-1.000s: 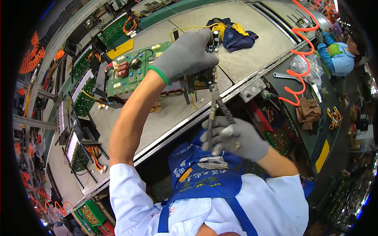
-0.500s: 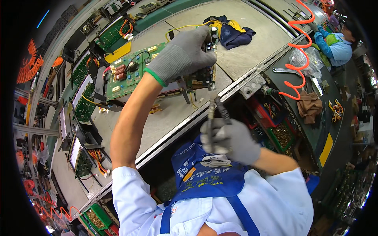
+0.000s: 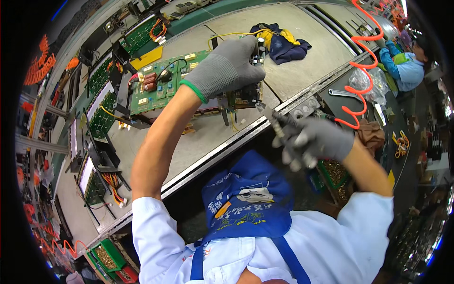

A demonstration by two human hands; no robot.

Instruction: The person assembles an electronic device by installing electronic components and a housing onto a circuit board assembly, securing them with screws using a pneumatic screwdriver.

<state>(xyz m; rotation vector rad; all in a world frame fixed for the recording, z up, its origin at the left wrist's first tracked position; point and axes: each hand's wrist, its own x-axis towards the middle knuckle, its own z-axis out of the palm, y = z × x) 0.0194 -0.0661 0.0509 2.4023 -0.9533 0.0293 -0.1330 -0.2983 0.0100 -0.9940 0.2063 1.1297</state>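
Note:
In grey gloves with green cuffs, my left hand (image 3: 227,66) is closed on the right end of a circuit board unit (image 3: 156,90). Its fingers wrap over that end, beside a narrow board with black capacitors (image 3: 261,49). Green boards with red and white parts make up the unit, and it stands raised on the bench top. Nearer to me, my right hand (image 3: 321,139) is closed around a pair of pliers (image 3: 276,124). Their jaws point toward the lower right corner of the unit and appear apart from it. The grip is partly blurred.
A dark blue and yellow cloth (image 3: 286,49) lies beyond the unit. More green boards (image 3: 101,113) on black frames line the left. To the right hang a red coiled hose (image 3: 359,71) and lie a wrench (image 3: 344,95) and screw bins (image 3: 335,173). A person (image 3: 407,66) sits at far right.
My right hand has moved right and away from my body with the pliers, which now tilt toward the unit. My left hand keeps its hold; the view has shifted slightly.

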